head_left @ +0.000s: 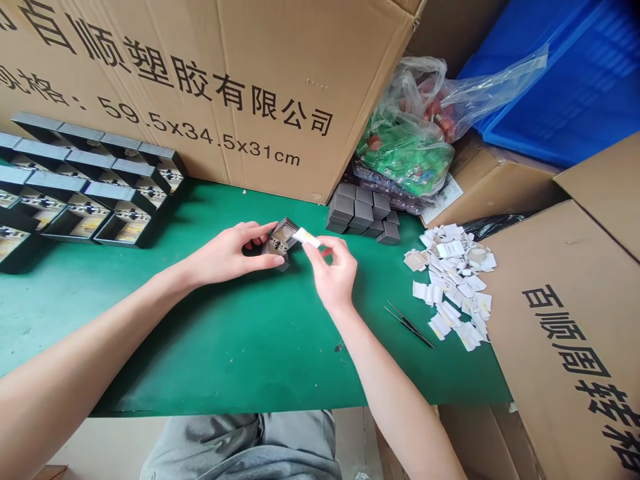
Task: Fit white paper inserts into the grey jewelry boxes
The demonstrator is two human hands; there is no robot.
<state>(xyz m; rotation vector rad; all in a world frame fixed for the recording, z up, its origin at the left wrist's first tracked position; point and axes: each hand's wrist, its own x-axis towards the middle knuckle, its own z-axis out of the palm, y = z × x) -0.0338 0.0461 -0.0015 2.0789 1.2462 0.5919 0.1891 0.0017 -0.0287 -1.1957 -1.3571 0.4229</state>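
Observation:
My left hand (pixel 233 252) grips a small dark grey hinged box (pixel 281 241) over the middle of the green table. The box's lid stands open and its inside shows beige and black parts. Between thumb and fingers of my right hand (pixel 335 267) is a small white paper card (pixel 307 237) with a yellow patch, held close beside the open box. A pair of tweezers (pixel 409 324) lies on the table right of my right forearm. Farther right spreads a heap of similar white paper pieces (pixel 455 283).
Rows of open dark boxes (pixel 100 180) stand at the left. Closed grey boxes (pixel 357 210) are stacked at the back, near a clear plastic bag (pixel 410 147) of green and red items. Large cartons (pixel 210 80) border the green table (pixel 225 360); a blue bin (pixel 565 80) is behind.

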